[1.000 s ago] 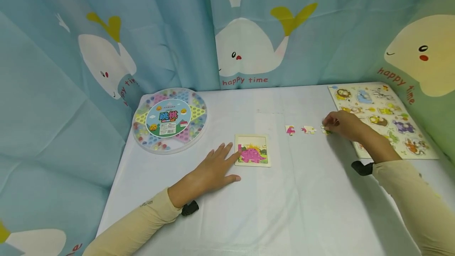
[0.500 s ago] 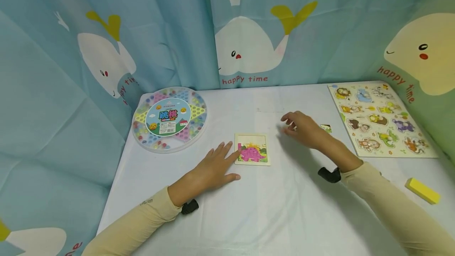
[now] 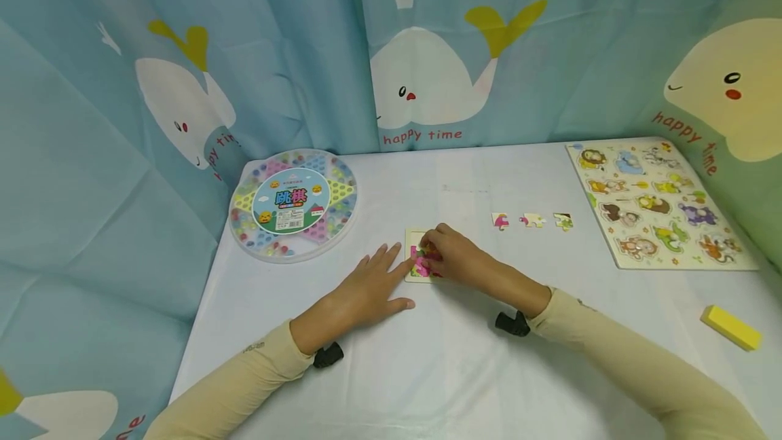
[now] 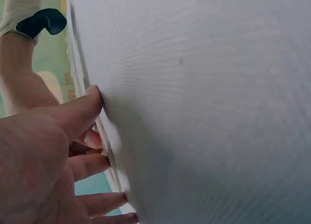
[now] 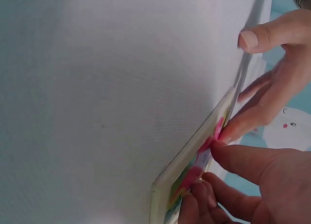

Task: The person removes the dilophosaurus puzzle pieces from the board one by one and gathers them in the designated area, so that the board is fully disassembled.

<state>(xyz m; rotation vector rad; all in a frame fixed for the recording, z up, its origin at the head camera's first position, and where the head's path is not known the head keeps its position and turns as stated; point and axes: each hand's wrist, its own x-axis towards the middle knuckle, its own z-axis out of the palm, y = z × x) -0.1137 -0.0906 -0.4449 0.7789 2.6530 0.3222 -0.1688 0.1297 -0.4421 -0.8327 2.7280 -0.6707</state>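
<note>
Fingers of the left hand (image 3: 354, 297) are being laid straight and spread apart, the index fingertip being placed on the left side of a small square puzzle board (image 3: 415, 235); fingers of the right hand (image 3: 458, 260) are being applied, bent, to the board's pink and green picture, the thumb tip being set against the pink part in the right wrist view; whether a piece is being pinched there cannot be told; the board is being supported flat by the white counter (image 3: 427, 379), between the two hands, its picture being partly hidden by them.

To the right of the board, three loose puzzle pieces (image 3: 533, 221) are being displayed in a row, well apart from the right hand; farther right, an animal puzzle (image 3: 655, 261) is being carried by the counter, a yellow block (image 3: 731, 328) being located nearer the person; at far left, a round game case (image 3: 293, 206) is being borne likewise.
</note>
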